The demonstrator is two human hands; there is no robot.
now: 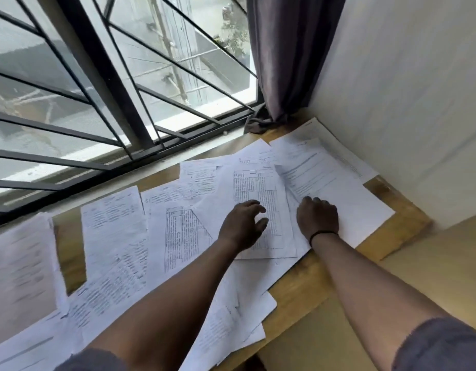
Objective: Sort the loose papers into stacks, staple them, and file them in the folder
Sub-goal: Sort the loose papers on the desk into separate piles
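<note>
White printed sheets cover most of a pale wooden table set against a barred window — well over a dozen loose papers, overlapping at odd angles, too tangled for an exact count. Left hand lies over a sheet printed with a dense table near the middle of the spread; its fingers are spread and gently bent, thumb apart from the rest, gripping nothing, though whether the fingertips touch the paper cannot be told. Right hand is just to the right of it, knuckles up, fingers curled down onto the edge of a sheet of lined text; whether it pinches that sheet or only presses it cannot be told. A thin black band circles the right wrist. Two bare forearms reach in from the near edge, each ending in a grey sleeve. Sheets at the far right are lightly printed and lie in a loose overlapping heap toward the corner; those at the left carry blocks of text and are blurred. Some paper edges curl slightly. A grey-purple curtain hangs in folds at the far corner, its hem bunched on the tabletop, beside a plain cream wall. Window bars — dark metal, some slanted.
</note>
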